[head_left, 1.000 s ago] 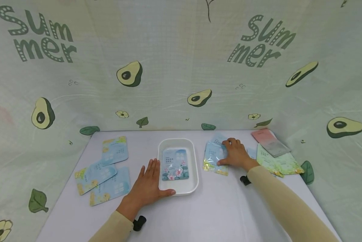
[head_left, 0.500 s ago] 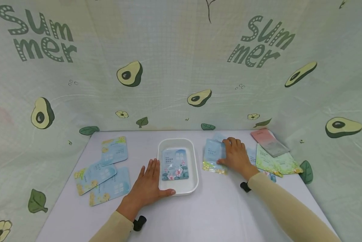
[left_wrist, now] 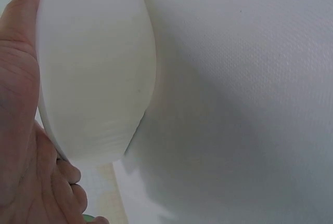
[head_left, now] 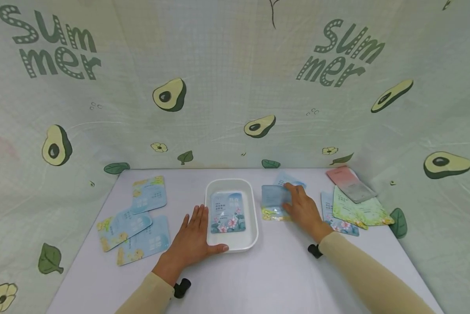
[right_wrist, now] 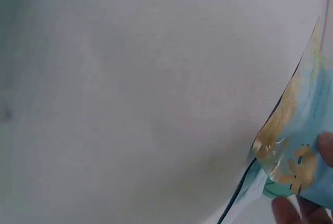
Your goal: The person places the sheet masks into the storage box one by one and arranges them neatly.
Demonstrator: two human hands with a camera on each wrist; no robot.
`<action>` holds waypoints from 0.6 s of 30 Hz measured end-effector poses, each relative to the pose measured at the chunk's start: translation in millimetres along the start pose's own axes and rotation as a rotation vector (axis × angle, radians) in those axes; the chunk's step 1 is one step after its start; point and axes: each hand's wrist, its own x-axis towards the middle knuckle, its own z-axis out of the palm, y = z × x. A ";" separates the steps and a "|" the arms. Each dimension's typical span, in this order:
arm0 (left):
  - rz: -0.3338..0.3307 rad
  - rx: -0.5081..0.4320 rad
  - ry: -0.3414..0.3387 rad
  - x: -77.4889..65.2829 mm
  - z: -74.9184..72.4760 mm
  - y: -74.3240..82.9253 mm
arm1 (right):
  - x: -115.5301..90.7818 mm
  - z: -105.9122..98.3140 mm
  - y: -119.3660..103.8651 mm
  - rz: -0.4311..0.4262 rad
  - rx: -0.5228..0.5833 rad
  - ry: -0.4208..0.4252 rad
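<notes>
A white tray point(head_left: 233, 242) stands mid-table with a blue pink-flowered sheet mask packet point(head_left: 228, 213) lying in it. My left hand point(head_left: 192, 239) rests against the tray's left side, fingers straight, thumb along the front rim. In the left wrist view the palm lies beside the tray's wall point(left_wrist: 99, 68). To the right of the tray, my right hand point(head_left: 303, 209) pinches a blue sheet mask packet point(head_left: 275, 196) with yellow flowers. The right wrist view has this packet point(right_wrist: 312, 115) tilted up between thumb and fingers. Another light blue packet point(head_left: 283, 178) lies just behind that hand.
Several blue packets with yellow flowers point(head_left: 144, 240) lie overlapping at the left. At the right are a blue pink-flowered packet point(head_left: 338, 224), green packets point(head_left: 346, 207) and a pink-and-grey packet point(head_left: 352, 185). A printed cloth point(head_left: 219, 87) hangs behind the table.
My right hand has raised the packet's near side and drawn it slightly leftward, baring more of the packet behind it. The pink-flowered packet at right is now uncovered. My left hand stays put.
</notes>
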 end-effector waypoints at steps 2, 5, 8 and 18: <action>0.000 -0.006 0.000 -0.3 -0.4 0.1 | -0.6 -0.3 -2.6 -0.017 0.049 -0.001; -0.004 -0.010 -0.009 -0.4 -1.6 0.5 | 0.1 -1.4 -6.5 -0.033 0.098 0.000; 0.002 -0.022 0.001 0.0 -2.2 0.5 | 2.7 -3.1 -10.5 -0.029 0.133 0.010; -0.002 -0.012 -0.001 0.0 -0.6 -0.5 | 10.8 -4.4 -12.6 0.139 0.213 -0.045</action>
